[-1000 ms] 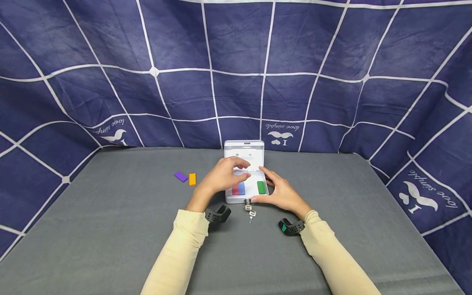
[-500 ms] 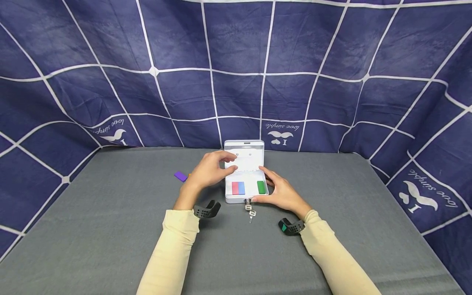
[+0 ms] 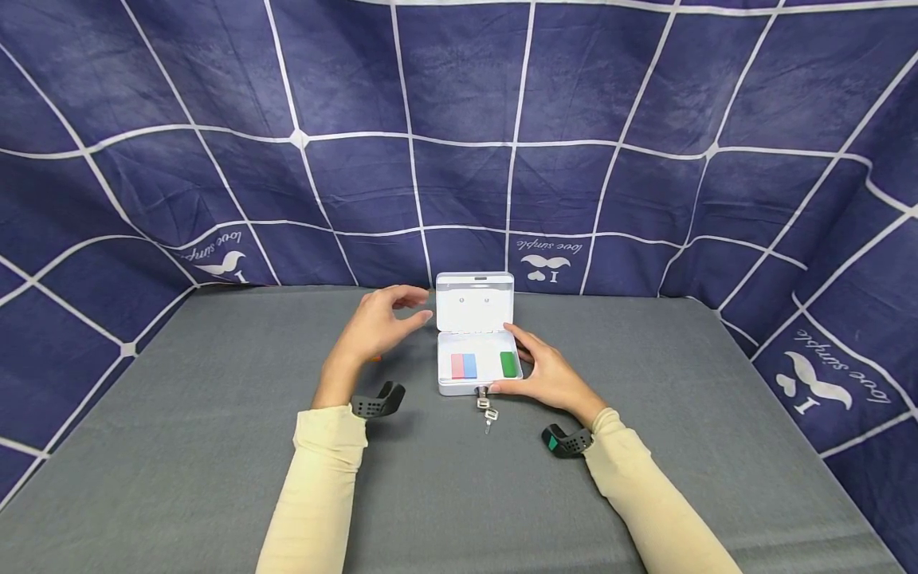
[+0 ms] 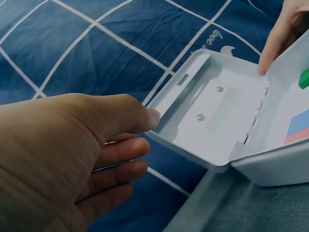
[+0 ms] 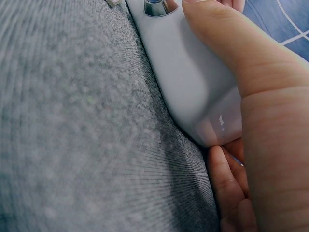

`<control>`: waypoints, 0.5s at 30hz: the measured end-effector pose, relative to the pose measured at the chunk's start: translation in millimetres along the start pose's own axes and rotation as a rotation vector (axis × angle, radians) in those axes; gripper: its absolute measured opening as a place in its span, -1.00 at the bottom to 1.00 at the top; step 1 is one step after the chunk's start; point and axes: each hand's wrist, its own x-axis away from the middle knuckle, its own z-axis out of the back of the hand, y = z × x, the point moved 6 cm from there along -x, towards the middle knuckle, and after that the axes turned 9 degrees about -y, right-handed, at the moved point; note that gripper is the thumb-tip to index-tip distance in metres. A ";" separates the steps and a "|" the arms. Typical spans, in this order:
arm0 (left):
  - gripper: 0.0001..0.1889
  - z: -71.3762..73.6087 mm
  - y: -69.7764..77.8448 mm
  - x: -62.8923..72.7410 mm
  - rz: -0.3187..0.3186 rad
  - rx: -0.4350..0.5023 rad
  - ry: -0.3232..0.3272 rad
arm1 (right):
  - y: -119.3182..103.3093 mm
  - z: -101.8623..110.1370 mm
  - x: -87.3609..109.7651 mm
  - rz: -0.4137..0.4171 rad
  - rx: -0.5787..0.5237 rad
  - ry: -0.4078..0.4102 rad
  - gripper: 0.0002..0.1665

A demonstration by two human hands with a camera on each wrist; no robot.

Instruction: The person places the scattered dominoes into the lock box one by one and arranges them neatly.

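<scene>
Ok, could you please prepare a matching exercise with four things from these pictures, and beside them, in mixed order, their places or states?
1. green block
2. keys
3. lid
4. right hand

A. raised open
B. holds the white box at its right side
C. inside the box, right of the blue block
D. at the front of the box

Pairs: 1-C, 2-D, 3-A, 4-B

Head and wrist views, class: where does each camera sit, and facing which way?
Head: on the head, facing forward and down at the open white rectangular box; left grip, right grip, cream sleeves show.
Left wrist: on that wrist, facing past the left grip toward the raised white lid; part of right grip also shows.
Right wrist: on that wrist, facing the box's front wall; right grip shows large.
Head and left wrist share the green rectangular block.
</scene>
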 end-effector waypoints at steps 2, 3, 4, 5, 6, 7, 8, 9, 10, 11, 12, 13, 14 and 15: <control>-0.66 2.6 -2.7 1.7 0.008 0.001 0.000 | -0.6 -0.3 0.2 0.002 -0.004 -0.003 0.29; -0.67 3.7 -4.1 2.3 0.011 -0.002 0.001 | -1.0 -0.3 0.3 0.001 -0.004 -0.003 0.29; -0.67 4.6 -5.3 2.9 0.013 -0.003 0.001 | -1.0 -0.3 0.5 0.000 -0.005 -0.004 0.29; -0.67 5.5 -6.7 3.2 0.016 -0.006 0.002 | -1.1 -0.2 0.7 -0.001 -0.007 -0.004 0.29; -0.67 6.4 -8.1 3.7 0.017 -0.007 0.002 | -1.2 -0.2 0.8 -0.003 -0.006 -0.005 0.29; -0.67 7.4 -9.6 4.3 0.021 -0.011 0.003 | -1.3 0.0 0.9 -0.004 -0.006 -0.005 0.29; -0.67 8.6 -11.0 5.0 0.027 -0.017 0.005 | -1.5 0.2 1.1 -0.006 -0.005 -0.005 0.29; -0.67 10.1 -12.1 5.9 0.035 -0.019 0.005 | -1.7 0.3 1.2 -0.008 -0.004 -0.004 0.29; -0.67 11.4 -13.2 6.9 0.045 -0.021 0.004 | -1.7 0.5 1.1 -0.008 -0.004 -0.005 0.29; -0.67 12.9 -14.6 7.9 0.053 -0.027 0.003 | -1.8 0.6 1.1 -0.008 -0.003 -0.005 0.29; -0.66 14.3 -16.1 9.0 0.061 -0.032 0.002 | -1.8 0.7 1.0 -0.008 -0.001 -0.004 0.29; -0.66 15.7 -17.6 9.8 0.068 -0.036 0.003 | -1.8 0.7 1.0 -0.009 0.001 -0.004 0.29; -0.66 16.8 -19.0 10.6 0.074 -0.038 0.003 | -1.9 0.7 0.9 -0.010 0.002 -0.004 0.29; -0.65 17.8 -20.9 11.4 0.080 -0.039 0.003 | -1.8 0.7 0.8 -0.009 0.004 -0.004 0.29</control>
